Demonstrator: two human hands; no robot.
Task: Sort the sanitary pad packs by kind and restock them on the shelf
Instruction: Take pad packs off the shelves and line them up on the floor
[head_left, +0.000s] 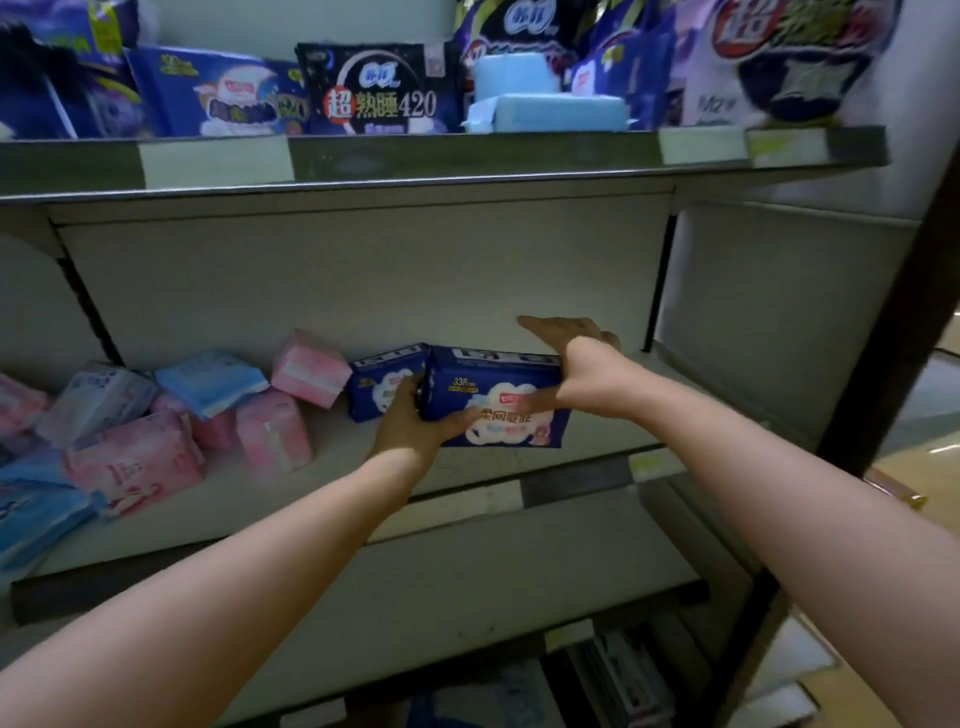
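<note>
The left hand (410, 426) grips the left end of a dark blue soft plastic pad pack (498, 400) standing on the white metal shelf (337, 467), the right hand (571, 369) clasps its right end, a second dark blue pack (382, 382) touches it just beyond the left hand, and a heap of pink and pale blue packs (135, 457) lies further left
</note>
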